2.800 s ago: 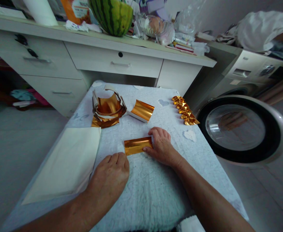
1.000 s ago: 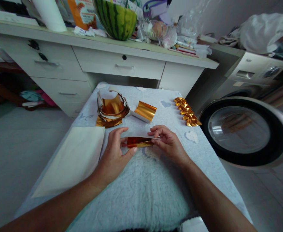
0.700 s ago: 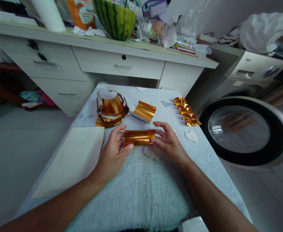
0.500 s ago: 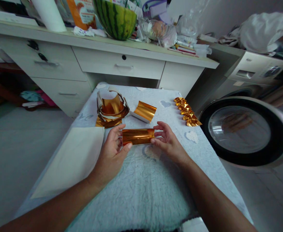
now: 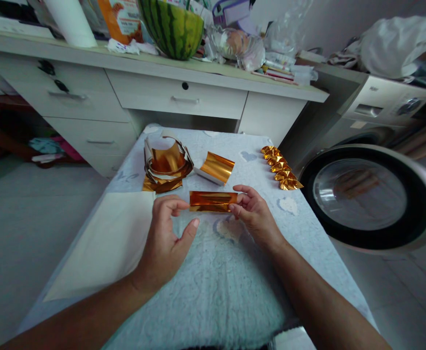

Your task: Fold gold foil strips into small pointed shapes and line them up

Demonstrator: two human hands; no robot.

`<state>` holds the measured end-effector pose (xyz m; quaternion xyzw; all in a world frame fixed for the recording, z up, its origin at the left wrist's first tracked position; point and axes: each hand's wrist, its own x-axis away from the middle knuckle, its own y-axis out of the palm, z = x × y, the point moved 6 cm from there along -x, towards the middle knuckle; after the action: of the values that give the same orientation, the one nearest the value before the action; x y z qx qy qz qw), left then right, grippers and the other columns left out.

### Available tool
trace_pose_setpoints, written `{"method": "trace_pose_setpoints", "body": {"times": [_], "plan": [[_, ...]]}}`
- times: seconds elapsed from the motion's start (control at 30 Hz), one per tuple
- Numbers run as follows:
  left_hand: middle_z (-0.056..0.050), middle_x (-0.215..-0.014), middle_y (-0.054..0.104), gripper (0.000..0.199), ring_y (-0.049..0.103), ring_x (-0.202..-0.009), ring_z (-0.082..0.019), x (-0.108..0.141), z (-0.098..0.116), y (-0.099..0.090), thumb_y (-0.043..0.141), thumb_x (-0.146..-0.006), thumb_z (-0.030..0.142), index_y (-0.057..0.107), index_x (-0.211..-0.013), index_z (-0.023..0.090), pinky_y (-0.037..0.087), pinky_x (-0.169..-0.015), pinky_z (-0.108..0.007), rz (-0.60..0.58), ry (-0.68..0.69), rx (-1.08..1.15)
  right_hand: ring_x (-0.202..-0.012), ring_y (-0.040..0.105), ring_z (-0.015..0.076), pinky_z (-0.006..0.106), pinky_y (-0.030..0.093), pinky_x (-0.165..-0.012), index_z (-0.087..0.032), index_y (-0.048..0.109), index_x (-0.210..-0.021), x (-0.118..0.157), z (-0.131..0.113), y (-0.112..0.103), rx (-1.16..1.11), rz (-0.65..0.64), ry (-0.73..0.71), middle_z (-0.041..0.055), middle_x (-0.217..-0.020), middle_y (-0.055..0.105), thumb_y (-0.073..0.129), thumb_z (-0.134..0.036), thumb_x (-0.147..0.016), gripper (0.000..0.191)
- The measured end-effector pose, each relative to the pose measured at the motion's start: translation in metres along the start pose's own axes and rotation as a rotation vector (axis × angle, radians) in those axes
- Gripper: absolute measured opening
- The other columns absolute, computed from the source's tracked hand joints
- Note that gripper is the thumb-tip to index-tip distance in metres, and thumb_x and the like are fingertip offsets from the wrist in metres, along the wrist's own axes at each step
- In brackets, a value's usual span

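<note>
A strip of shiny gold foil paper (image 5: 213,201), curled along its length, is held at its right end by my right hand (image 5: 253,214), thumb in front and fingers behind. My left hand (image 5: 169,238) is near the strip's left end with thumb and fingers spread apart, holding nothing. Just beyond the strip lies a curved gold sheet with a white underside (image 5: 218,168). Behind my left hand stands a loose coil of gold and white paper (image 5: 167,163). Several folded gold foil pieces (image 5: 281,167) form a slanting row at the right.
A pale sheet (image 5: 107,243) covers the left part of the cloth-covered table (image 5: 213,291). An open washing machine door (image 5: 369,197) stands close to the table's right side. White drawers (image 5: 176,95) run behind; a cut watermelon (image 5: 172,29) rests on the counter.
My left hand has let go of the foil strip and opened beside it. The strip, in my right hand, has shifted slightly right and up.
</note>
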<state>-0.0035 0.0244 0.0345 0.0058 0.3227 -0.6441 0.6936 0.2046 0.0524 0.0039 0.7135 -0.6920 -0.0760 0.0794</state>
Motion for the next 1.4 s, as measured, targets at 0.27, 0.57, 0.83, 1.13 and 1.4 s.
{"method": "trace_pose_setpoints", "body": {"times": [0.27,0.57,0.83,1.13,1.4], "plan": [[-0.009,-0.131,0.054,0.046,0.049,-0.125,-0.025,0.014,0.021,0.029,0.051,-0.09,0.017,0.045,-0.134,0.024,0.042,-0.107,-0.044,-0.378,0.237,-0.204,-0.058,0.051,0.0098,0.021,0.042,-0.05,-0.027,0.052,-0.11,0.005,0.007,0.02,-0.099,-0.07,0.046,-0.0054,-0.075,0.057,0.084,-0.032,-0.066,0.055],[-0.008,-0.125,0.057,0.038,0.056,-0.117,-0.023,0.006,0.011,0.026,0.055,-0.088,0.021,0.048,-0.126,0.022,0.048,-0.1,-0.038,-0.321,0.133,-0.17,-0.063,0.053,0.0085,0.019,0.042,-0.051,-0.029,0.049,-0.119,0.014,0.009,0.037,-0.154,-0.251,0.103,-0.0018,-0.093,0.06,0.08,-0.034,-0.072,0.056],[-0.001,-0.088,0.065,0.011,0.063,-0.081,-0.017,-0.006,0.006,0.016,0.054,-0.091,0.027,0.059,-0.099,0.022,0.05,-0.073,-0.028,-0.273,0.007,-0.129,-0.067,0.053,0.0096,0.021,0.042,-0.056,-0.03,0.048,-0.119,0.017,0.003,0.044,-0.013,-0.349,0.026,0.0007,-0.102,0.06,0.075,-0.035,-0.078,0.049],[0.004,-0.07,0.064,0.006,0.059,-0.062,-0.013,-0.006,-0.007,0.011,0.054,-0.088,0.024,0.058,-0.084,0.021,0.044,-0.061,-0.023,-0.234,-0.077,-0.135,-0.074,0.049,0.0131,0.024,0.044,-0.058,-0.028,0.047,-0.108,0.008,-0.012,0.007,0.297,0.067,-0.201,-0.001,-0.091,0.049,0.068,-0.022,-0.077,0.038],[0.001,-0.086,0.07,0.016,0.068,-0.078,-0.017,-0.004,-0.018,0.021,0.053,-0.089,0.026,0.056,-0.105,0.023,0.048,-0.067,-0.026,-0.309,-0.182,0.015,-0.077,0.047,0.0151,0.026,0.041,-0.063,-0.022,0.055,-0.081,0.012,-0.034,0.007,0.727,0.011,-0.462,0.0014,-0.089,0.049,0.054,-0.003,-0.072,0.022]]}}
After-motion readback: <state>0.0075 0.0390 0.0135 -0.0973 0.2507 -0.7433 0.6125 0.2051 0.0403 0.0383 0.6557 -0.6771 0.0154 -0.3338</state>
